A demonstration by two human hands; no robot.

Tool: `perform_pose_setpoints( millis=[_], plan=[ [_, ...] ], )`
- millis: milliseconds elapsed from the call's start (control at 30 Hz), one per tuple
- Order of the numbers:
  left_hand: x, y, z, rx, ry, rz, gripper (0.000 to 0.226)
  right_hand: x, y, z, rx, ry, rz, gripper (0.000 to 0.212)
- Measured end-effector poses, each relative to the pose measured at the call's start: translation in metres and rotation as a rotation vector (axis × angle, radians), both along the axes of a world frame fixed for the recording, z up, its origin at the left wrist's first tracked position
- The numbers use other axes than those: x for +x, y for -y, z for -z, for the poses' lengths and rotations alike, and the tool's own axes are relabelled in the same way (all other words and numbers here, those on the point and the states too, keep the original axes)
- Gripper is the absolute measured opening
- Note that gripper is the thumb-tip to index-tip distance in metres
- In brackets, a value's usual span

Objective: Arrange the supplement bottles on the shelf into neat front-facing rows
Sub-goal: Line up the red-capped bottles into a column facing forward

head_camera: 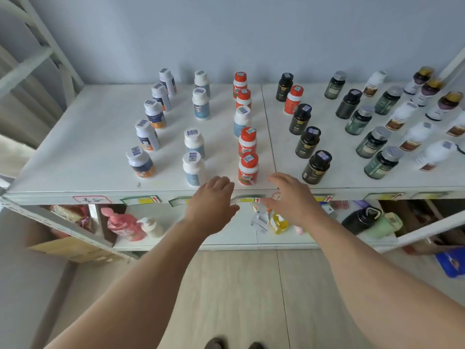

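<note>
Supplement bottles stand upright in rows running front to back on the white shelf top (75,157). The nearest orange-capped bottle (248,168) stands at the front edge, between my two hands. One white-and-blue bottle (242,121) stands inside that orange row, and one orange bottle (293,99) stands in the black row. My left hand (214,202) hovers at the shelf's front edge, fingers loosely bent, holding nothing. My right hand (292,195) hovers to the right of the orange bottle, also holding nothing. Beside my left hand stands a white bottle with a blue label (193,168).
Black bottles (316,167), green-glass bottles (382,162) and white brown-label bottles (434,154) fill the right half. A lower shelf holds a pink bottle (124,224), a yellow bottle (278,222) and a dark flask (359,219). A blue item (451,263) lies at the right.
</note>
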State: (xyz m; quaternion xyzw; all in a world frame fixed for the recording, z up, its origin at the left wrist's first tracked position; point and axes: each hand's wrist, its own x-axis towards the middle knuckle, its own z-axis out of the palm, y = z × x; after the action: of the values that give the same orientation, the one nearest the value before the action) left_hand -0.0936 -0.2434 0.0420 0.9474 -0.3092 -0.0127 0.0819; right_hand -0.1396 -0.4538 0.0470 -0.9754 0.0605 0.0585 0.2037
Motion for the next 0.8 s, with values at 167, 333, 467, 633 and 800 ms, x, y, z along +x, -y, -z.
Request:
perform_pose_setpoints(
  millis=[167,333,467,633,800],
  plan=[
    [0.018,0.009,0.035,-0.005,0.043,-0.041,0.063,0.017,0.001,0.044,-0.142,0.077,-0.016,0.072],
    [0.025,0.009,0.059,-0.090,0.102,-0.076,0.054,0.018,-0.002,0.069,-0.154,0.270,0.062,0.065],
    [0.026,0.009,0.063,-0.151,0.143,-0.093,0.044,0.018,-0.002,0.076,-0.140,0.345,0.082,0.054],
    [0.024,0.010,0.060,-0.165,0.144,-0.112,0.042,0.018,-0.003,0.077,-0.125,0.355,0.098,0.051],
    [0.021,0.011,0.059,-0.185,0.123,-0.136,0.041,0.018,-0.004,0.074,-0.110,0.340,0.104,0.049]
  ],
)
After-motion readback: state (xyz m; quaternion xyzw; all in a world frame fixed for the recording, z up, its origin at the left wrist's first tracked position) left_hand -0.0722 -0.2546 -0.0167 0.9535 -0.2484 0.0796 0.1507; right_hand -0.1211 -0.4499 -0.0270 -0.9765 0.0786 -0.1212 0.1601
